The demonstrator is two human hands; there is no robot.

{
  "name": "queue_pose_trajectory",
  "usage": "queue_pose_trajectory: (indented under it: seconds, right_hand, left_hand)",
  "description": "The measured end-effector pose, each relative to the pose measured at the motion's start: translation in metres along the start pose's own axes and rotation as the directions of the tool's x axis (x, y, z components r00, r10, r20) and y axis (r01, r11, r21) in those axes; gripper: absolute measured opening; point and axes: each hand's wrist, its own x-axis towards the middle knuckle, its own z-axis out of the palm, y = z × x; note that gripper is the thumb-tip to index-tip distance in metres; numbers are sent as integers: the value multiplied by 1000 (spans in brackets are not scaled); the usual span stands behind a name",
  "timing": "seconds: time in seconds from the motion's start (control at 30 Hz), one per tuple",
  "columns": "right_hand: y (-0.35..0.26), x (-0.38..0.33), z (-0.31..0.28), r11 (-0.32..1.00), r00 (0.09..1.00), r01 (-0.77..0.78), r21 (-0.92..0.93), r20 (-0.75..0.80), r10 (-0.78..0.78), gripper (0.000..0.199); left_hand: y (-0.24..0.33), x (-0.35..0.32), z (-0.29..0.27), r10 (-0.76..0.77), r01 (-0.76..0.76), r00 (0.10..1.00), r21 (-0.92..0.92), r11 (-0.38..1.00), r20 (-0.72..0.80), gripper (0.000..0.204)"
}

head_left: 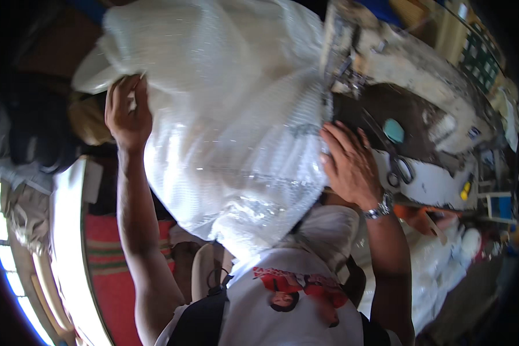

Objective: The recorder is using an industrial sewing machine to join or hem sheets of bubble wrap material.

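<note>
A large sheet of clear bubble wrap spreads in front of me, bunched toward my lap at its near end. My left hand is at its left edge, fingers curled in and tips pinched on the plastic. A pale rounded piece shows just beyond that hand. On the wrap's right edge rests my right hand, its fingers stretched out and spread, a metal watch on the wrist. Right of it lies a pair of scissors with black handles. What the wrap covers, if anything, cannot be made out.
A worn, stained work surface runs along the right, with a teal oval object and a yellow-handled tool on it. Plastic-wrapped bundles lie at lower right. Lower left is a red striped cloth beside a white panel.
</note>
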Motion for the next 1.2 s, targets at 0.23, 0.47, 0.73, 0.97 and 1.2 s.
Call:
queue_pose_trajectory:
  seconds: [0.23,0.47,0.73,0.97,1.2]
  right_hand:
    - [-5,8,-5,997,999,28,71,-30,-26,49]
    - [-63,-88,-29,736,924,-296,610,-12,382,25]
    - [-105,-131,99,158,825,-553,818,511,242,37]
    - [-107,-116,112,349,606,-737,579,795,-39,33]
    - [-120,-161,228,67,789,-415,907,396,-469,38]
  left_hand:
    - [-145,-123,-88,-618,616,725,114,779,304,47]
    - [-164,-137,-66,-600,638,573,155,754,559,60]
    - [-119,-86,-59,-575,967,91,65,245,813,58]
    - [-101,-58,-58,-404,383,425,243,891,810,39]
    - [-153,18,44,-45,26,991,140,990,128,43]
